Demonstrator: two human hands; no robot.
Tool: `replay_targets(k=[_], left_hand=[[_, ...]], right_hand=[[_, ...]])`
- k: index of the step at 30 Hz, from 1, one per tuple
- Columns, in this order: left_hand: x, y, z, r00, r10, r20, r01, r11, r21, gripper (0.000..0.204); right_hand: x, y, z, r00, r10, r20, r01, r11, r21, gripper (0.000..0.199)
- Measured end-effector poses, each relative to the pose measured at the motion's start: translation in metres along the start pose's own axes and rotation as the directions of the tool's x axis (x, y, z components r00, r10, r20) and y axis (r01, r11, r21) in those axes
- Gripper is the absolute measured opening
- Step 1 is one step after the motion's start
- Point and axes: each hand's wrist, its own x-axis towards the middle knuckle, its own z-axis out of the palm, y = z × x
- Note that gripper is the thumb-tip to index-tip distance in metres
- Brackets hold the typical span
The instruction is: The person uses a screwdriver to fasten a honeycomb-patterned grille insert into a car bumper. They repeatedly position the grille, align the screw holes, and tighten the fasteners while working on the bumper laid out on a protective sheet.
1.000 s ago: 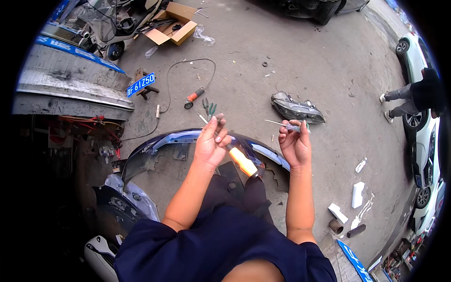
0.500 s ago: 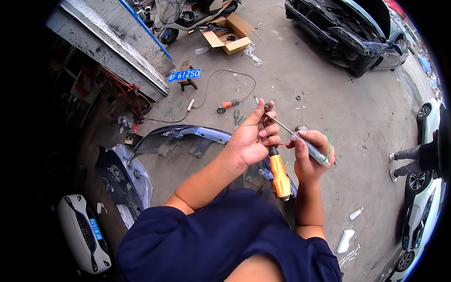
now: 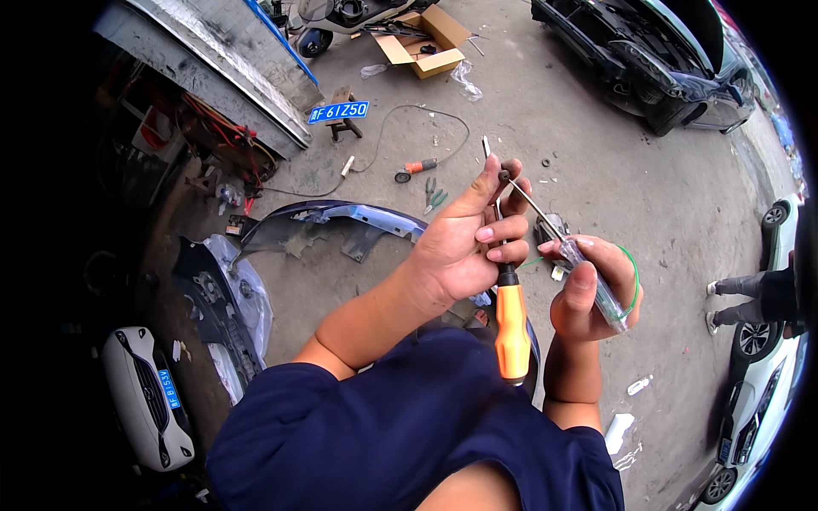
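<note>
My left hand (image 3: 456, 247) is closed around a screwdriver with an orange handle (image 3: 512, 332). The handle hangs below my fist, and the bright blade tip shows above the thumb. Between that thumb and forefinger I also pinch a small dark round piece (image 3: 504, 175). My right hand (image 3: 576, 317) grips a slim probe-like screwdriver with a clear handle (image 3: 607, 298). A thin green wire (image 3: 636, 271) loops from this tool past my fingers. Its thin metal shaft (image 3: 537, 207) slants up to the left, the tip at or touching the small round piece.
A dark bumper (image 3: 341, 215) lies on the floor beyond my left arm. Farther off are pliers (image 3: 434, 194), an orange grinder (image 3: 416, 169), a stool (image 3: 342, 106) with a blue plate, and an open cardboard box (image 3: 426, 47). A person (image 3: 758, 294) stands by cars at right.
Both hands, with their tools, sit slightly farther right in the picture. The orange handle hangs closer to upright. The whole view has shifted a little; both grips stay the same.
</note>
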Motion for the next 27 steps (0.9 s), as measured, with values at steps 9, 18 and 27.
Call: replay_targets(k=[9,18,27], left_hand=[[-0.012,-0.005,0.002,0.999,0.053,0.012,-0.054,0.996,0.066,0.027],[-0.028,-0.012,0.001,0.99,0.142,0.01,-0.142,0.985,0.101,0.029],[-0.06,-0.001,0.006,0.952,0.303,0.033,-0.305,0.947,0.104,0.03]], right_hand=[[-0.005,-0.013,-0.002,0.999,0.029,0.036,-0.029,1.0,-0.011,0.014],[-0.014,-0.015,0.003,0.997,0.078,0.025,-0.081,0.987,0.142,0.021],[-0.009,-0.018,0.035,0.992,0.113,0.057,-0.126,0.92,0.37,0.026]])
